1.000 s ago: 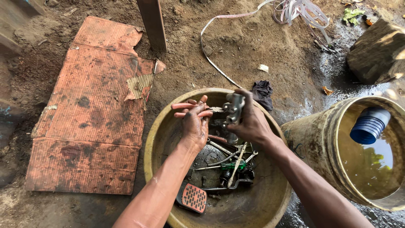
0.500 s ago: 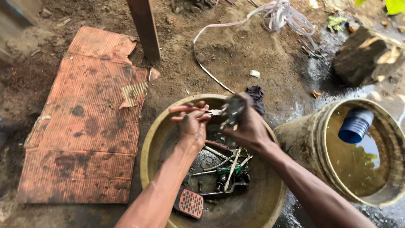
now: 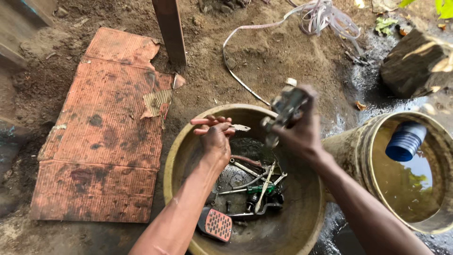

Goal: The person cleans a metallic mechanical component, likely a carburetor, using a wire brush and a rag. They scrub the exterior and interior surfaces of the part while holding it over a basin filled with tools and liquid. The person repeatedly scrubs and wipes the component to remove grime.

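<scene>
Hands are working over the basin [image 3: 179, 156]: right hand [image 3: 302, 127] gripping a blurred metal part [image 3: 283, 111], left hand [image 3: 214, 134] pinching a small metal piece [image 3: 239, 127].

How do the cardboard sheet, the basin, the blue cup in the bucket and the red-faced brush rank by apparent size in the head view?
1. Flattened cardboard sheet, largest.
2. Round basin, partly hidden by both arms.
3 and 4. Blue cup and red-faced brush look about alike; I won't rank them.
</scene>
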